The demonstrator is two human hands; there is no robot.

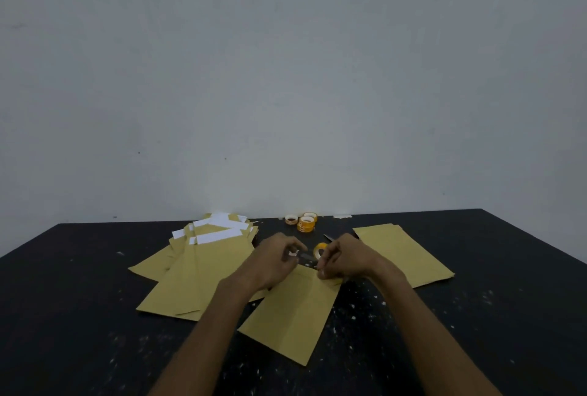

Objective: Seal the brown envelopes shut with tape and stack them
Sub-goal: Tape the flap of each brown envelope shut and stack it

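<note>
Okay, left hand (276, 257): fingers curled, pinching the free end of the tape strip (304, 256); the strip runs across the gap toward the other hand.
Right hand (344, 259): fingers curled round the tape roll (320, 250), which stands on edge at its fingertips. The lowest fingertip is at the envelope's top edge; can't tell if it touches.
Envelope (295, 313): brown, flat on the bench, under and nearer than both hands. Its top edge is right below the fingers, it lies skewed, and one bottom corner points at the person.
Loose pile (197, 265): brown envelopes fanned out left of the left hand, white strips at their far ends, near edge tucked under the left forearm.
Neat stack (403, 252): brown envelopes lying flat, just right of the right wrist.
Dark pointed tool (328, 238): just beyond the right hand, mostly hidden.
Spare rolls (305, 223): a few, beyond both hands, near the wall.
Bench (476, 316): black, flecked with white bits.
</note>
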